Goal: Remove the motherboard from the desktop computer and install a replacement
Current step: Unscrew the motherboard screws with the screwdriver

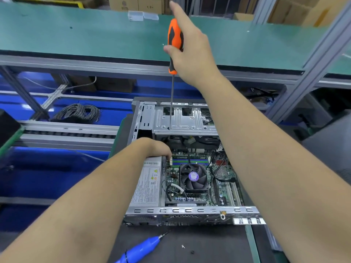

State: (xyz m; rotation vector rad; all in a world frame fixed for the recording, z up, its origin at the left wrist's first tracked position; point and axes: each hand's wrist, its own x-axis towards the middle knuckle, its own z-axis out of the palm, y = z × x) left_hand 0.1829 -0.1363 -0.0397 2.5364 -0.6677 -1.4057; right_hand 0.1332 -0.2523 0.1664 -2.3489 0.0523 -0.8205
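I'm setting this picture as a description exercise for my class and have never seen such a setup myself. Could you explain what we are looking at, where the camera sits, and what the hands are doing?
There is no robot here. The single picture comes from a camera worn on a person's head, looking forward and down, so both bare arms reach away from the viewer.

In the middle lies an open desktop computer case. Inside it you see the green motherboard with a round cooling fan.

The right hand holds an orange-handled screwdriver upright, its long shaft reaching down to the metal drive bracket at the far end of the case. The left hand rests at the case's left side, beside the power supply.

On the dark mat nearer the viewer lie a blue electric screwdriver and a small loose screw.
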